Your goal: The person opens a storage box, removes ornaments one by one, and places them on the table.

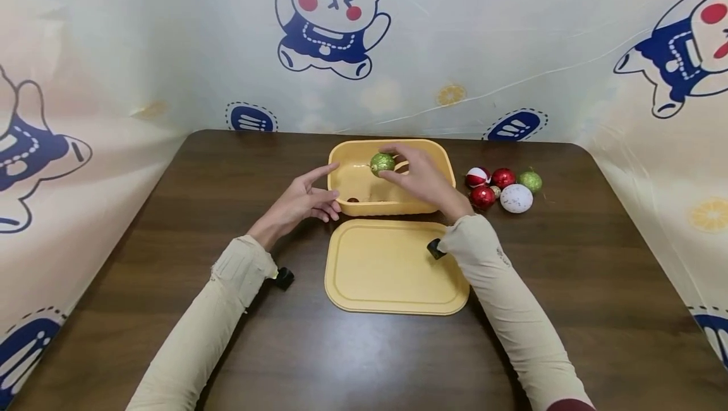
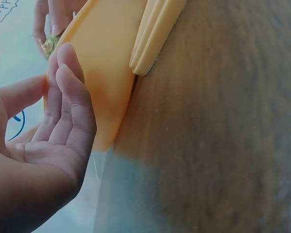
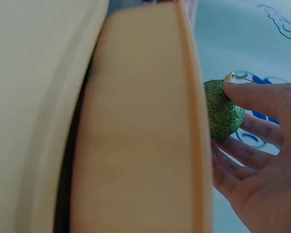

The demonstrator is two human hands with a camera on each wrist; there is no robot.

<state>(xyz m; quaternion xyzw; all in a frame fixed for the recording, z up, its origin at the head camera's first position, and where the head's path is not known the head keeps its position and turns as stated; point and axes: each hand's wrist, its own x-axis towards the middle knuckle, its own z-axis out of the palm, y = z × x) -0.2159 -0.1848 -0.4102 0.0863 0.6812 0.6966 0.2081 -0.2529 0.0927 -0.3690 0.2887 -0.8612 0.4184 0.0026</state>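
Observation:
A glittery green bauble (image 1: pixel 382 164) with a metal cap (image 3: pixel 229 77) is pinched between the thumb and fingers of my right hand (image 1: pixel 419 174). That hand is over the yellow rectangular box (image 1: pixel 392 209), which stands without its lid. My left hand (image 1: pixel 298 203) touches the box's left end, with the index finger stretched to the rim and the thumb at the near corner. Inside the box, a small dark red thing (image 1: pixel 353 200) shows near the front left corner; the front wall partly hides it. The left wrist view catches the green bauble (image 2: pixel 50 44) beyond the rim.
The yellow lid (image 1: pixel 398 267) lies flat in front of the box, under my right wrist. Right of the box is a cluster of balls: a red-and-white one (image 1: pixel 478 176), red ones (image 1: pixel 482 197), a white speckled one (image 1: pixel 516 198), a small gold one and another green bauble (image 1: pixel 530 181).

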